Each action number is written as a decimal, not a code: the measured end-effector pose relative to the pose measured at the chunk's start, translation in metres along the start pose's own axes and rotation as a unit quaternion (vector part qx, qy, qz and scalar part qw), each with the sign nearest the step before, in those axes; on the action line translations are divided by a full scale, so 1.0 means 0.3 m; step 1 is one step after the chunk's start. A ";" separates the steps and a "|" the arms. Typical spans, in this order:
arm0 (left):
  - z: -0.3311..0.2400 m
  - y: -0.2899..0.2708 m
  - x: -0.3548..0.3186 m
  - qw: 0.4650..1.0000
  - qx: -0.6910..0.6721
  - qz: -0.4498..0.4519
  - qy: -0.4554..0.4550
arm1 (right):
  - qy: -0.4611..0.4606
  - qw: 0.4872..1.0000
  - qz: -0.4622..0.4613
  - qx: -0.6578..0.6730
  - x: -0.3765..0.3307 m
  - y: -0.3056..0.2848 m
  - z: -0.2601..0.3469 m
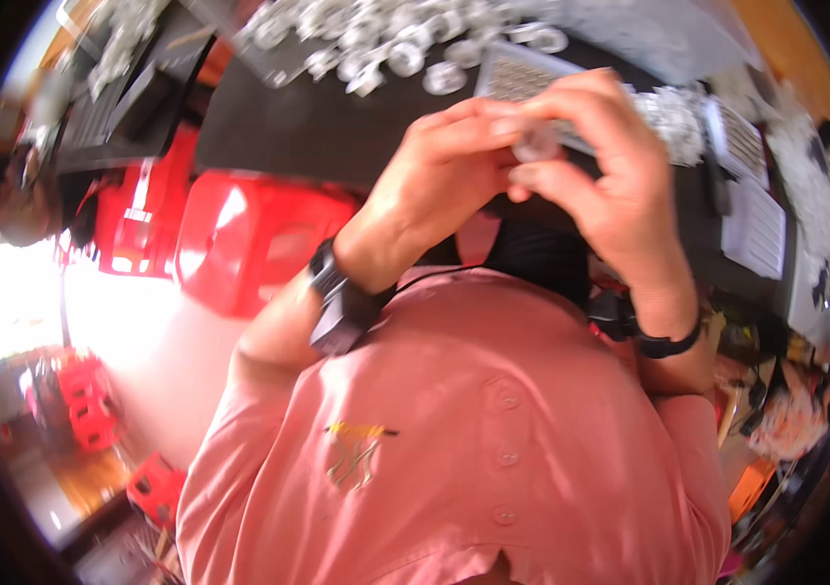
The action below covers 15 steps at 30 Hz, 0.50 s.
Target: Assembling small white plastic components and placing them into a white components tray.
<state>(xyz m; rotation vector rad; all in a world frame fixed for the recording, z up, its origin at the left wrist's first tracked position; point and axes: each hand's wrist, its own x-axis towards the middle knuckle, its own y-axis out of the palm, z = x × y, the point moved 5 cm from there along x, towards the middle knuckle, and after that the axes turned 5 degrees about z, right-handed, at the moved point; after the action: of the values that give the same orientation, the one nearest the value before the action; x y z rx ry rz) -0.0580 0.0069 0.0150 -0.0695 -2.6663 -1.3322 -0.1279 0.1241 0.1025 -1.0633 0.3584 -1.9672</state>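
Above the near edge of the dark table, both my hands meet at a small round translucent piece (535,143), its exact kind too small and blurred to make out. My right hand (620,161) curls around it, with thumb and forefinger on its sides. From the other side, the fingers of my left hand (439,171) are pressed together and their tips touch the piece. On the table (283,122) beyond lie many loose clear round pieces (405,54). Partly behind my right hand is a pale tray (513,70) with rows of small items.
A heap of clear pieces (673,122) lies right of my hands. Farther right are another filled tray (737,141) and a white ribbed tray (754,226). A red stool (239,239) stands at the table's near left. Large clear plastic bags (630,34) rest at the back.
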 end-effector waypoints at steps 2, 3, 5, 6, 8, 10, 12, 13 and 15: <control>-0.004 0.021 -0.003 0.999 0.010 -0.035 0.014 | 0.008 1.000 0.013 0.024 -0.004 -0.014 0.019; -0.018 0.034 0.005 0.998 0.022 -0.052 0.017 | -0.005 1.000 0.018 0.006 -0.002 -0.020 0.017; -0.069 0.045 0.016 0.996 0.048 -0.052 0.049 | -0.045 0.997 -0.002 -0.060 0.027 -0.011 0.018; -0.082 0.043 0.030 0.996 0.047 -0.044 0.067 | -0.062 0.989 -0.063 -0.117 0.029 -0.013 0.041; -0.151 0.033 0.055 0.990 0.070 -0.032 0.118 | -0.095 0.978 -0.122 -0.139 0.012 0.006 0.106; -0.223 0.027 0.084 0.980 0.133 -0.013 0.148 | -0.124 0.989 -0.061 -0.046 -0.021 0.068 0.179; -0.275 0.051 0.096 0.981 0.104 -0.036 0.158 | -0.240 0.969 0.046 -0.030 -0.018 0.166 0.251; -0.287 0.068 0.094 0.984 0.084 -0.054 0.145 | -0.179 0.980 0.090 -0.020 -0.018 0.208 0.265; -0.292 0.068 0.111 0.975 0.107 -0.085 0.175 | 0.045 0.954 0.175 0.241 -0.025 0.263 0.257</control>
<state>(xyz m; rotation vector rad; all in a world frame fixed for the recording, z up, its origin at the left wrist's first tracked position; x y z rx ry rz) -0.0778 -0.0518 0.0882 0.3919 -2.5306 -0.9793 -0.0218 0.0932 0.0983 -0.5537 0.0933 -1.6644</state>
